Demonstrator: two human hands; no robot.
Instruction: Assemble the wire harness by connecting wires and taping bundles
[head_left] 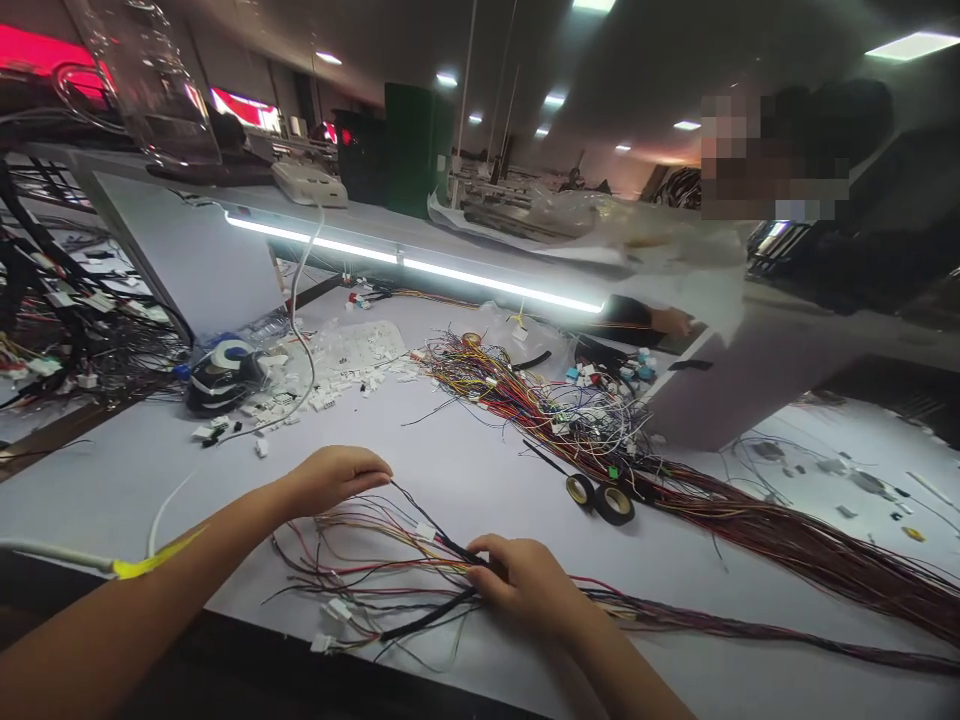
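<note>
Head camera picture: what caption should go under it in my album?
Two hands, left hand and right hand, grip a wire harness on a white table near tape rolls.

the right hand (525, 585) is covering the spot where it is pinching the wire harness (390, 570); the long wire bundle (787, 545) is running off the right edge; a co-worker's face is being blurred out.

one head-worn view, looking forward and down, close over the white table (480, 460)
</note>
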